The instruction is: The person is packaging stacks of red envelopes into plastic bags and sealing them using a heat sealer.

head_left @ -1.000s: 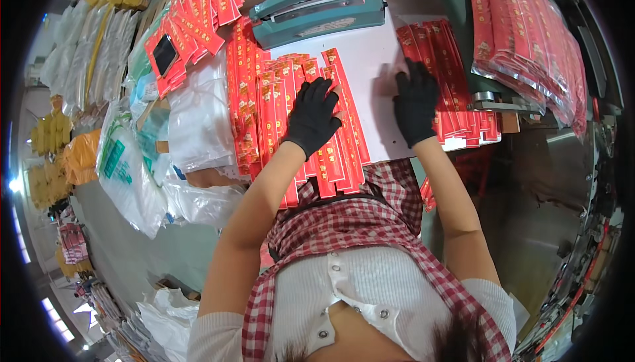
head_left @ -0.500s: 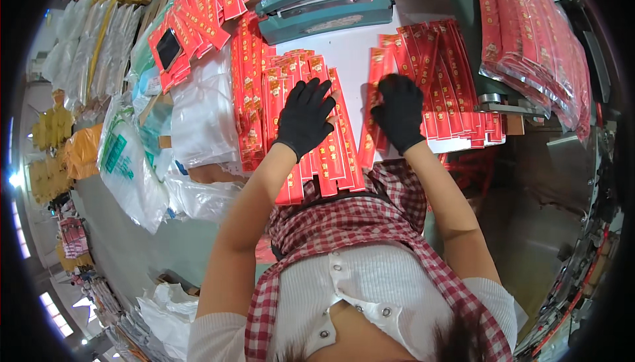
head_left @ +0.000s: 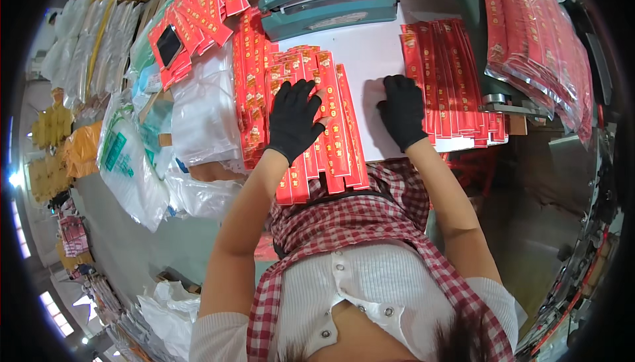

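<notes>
left hand (head_left: 293,120) flat on red packets (head_left: 324,130)

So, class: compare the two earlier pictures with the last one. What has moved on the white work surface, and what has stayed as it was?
The right hand, flat on the right-hand packets half a second ago, has slid off to their left edge; it now rests partly on the bare white surface beside the right stack of red packets. The left hand stays spread flat on the left row of red packets. The teal sealing machine has not moved.

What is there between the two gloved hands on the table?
In the head view, only bare white table lies between the left hand and right hand.
</notes>
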Demonstrator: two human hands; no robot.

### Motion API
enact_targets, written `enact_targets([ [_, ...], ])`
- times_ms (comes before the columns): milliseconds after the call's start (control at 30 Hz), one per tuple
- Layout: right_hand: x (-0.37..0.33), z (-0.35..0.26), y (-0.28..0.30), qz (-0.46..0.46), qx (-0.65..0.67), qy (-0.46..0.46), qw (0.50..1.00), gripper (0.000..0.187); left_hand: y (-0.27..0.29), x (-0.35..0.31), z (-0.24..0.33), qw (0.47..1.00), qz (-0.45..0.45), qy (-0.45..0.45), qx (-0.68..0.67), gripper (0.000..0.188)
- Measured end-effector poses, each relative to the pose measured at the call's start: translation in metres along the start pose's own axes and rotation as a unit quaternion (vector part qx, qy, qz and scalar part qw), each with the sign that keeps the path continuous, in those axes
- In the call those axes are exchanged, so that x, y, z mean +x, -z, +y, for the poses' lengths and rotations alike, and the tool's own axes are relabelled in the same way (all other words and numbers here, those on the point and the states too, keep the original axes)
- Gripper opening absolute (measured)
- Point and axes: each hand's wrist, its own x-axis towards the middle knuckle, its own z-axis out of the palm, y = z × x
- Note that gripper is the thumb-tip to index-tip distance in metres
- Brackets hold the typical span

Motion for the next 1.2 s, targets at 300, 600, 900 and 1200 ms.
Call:
enact_targets([
  [300,-0.011,-0.054,-0.023,-0.055,0.059,-0.086,0.993,0.048,-0.008,0.017,0.007,0.999,0.012,0.047,0.016,0.048],
  [600,0.002,-0.013,-0.018,-0.118,0.147,-0.142,0.972,0.062,-0.013,0.014,0.004,0.999,0.004,0.028,0.017,0.047],
  [900,-0.001,0.016,0.020,0.049,-0.091,-0.095,0.990,0.048,-0.011,0.009,0.005,0.999,0.010,0.050,-0.002,0.051],
  [1200,-0.007,-0.052,-0.029,0.005,0.064,0.168,0.984,0.051,-0.011,0.019,0.002,0.997,0.013,0.069,-0.038,0.054],
])
